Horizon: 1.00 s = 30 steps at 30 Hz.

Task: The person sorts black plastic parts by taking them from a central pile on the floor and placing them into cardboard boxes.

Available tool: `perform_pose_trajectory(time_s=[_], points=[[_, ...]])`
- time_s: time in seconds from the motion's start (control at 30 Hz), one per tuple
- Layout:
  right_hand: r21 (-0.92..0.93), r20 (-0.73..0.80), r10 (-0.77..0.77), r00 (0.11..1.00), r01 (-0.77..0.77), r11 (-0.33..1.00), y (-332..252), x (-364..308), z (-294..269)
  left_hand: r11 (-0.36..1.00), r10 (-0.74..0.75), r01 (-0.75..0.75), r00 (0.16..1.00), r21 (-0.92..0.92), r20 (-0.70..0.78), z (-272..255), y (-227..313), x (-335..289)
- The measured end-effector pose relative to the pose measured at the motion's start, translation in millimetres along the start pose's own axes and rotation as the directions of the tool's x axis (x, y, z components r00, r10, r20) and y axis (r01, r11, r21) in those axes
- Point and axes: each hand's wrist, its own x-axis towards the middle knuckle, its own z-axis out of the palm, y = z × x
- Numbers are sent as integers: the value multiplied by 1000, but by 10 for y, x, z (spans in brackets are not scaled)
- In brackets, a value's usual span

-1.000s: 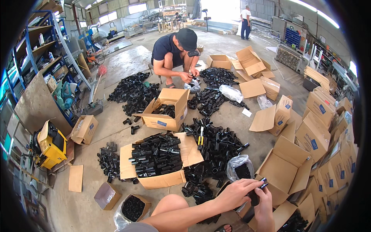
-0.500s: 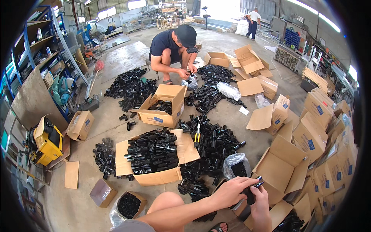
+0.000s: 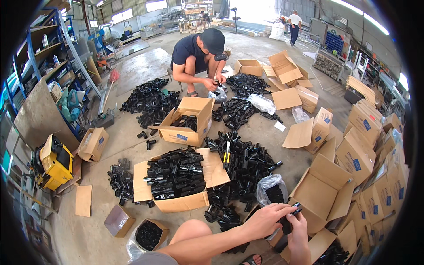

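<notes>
At the lower right, both my hands meet at a black tubular pipe fitting (image 3: 287, 224). My right hand (image 3: 298, 232) is wrapped round the fitting from the right. My left hand (image 3: 266, 219) reaches across from the left, its fingers closed over the fitting's upper end near a shiny piece (image 3: 297, 206). Fingers hide much of the part. Just behind my hands lies a clear bag (image 3: 266, 182) of small black pieces. Beyond it spreads a pile of black fittings (image 3: 254, 161) with a yellow-handled tool (image 3: 226, 154) on top.
An open carton (image 3: 163, 204) heaped with fittings stands left of the pile, another carton (image 3: 183, 138) behind it. A large open box (image 3: 314, 194) sits by my right hand, with stacked cartons (image 3: 375, 194) beyond. Opposite, a co-worker (image 3: 198, 62) squats, handling small parts.
My hands keep nearly the same hold on the fitting, with only slight finger movement. The view has shifted a little. In the background, a walking person has moved slightly right.
</notes>
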Motion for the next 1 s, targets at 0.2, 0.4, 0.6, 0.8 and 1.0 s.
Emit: perform_pose_trajectory(time_s=[0.2, 0.4, 0.6, 0.8, 1.0], points=[[-16, -13, 1, 1000, -1, 1000, 40, 13, -45, 1000, -21, 21, 1000, -13, 21, 25, 22, -9], [-11, -18, -7, 1000, 7, 1000, 33, -2, -33, 1000, -17, 16, 998, 4, 54, 52, 28, -10], [-66, -45, -34, 998, 31, 997, 44, -8, -22, 1000, -24, 25, 996, -9, 85, 118, -4, -10], [-55, -26, -23, 999, 22, 998, 47, -16, -43, 1000, -14, 13, 996, 15, 89, 74, 49, -31], [-36, -17, -14, 1000, 14, 999, 31, -13, 4, 1000, 3, -5, 997, 26, 75, 71, 43, -32]])
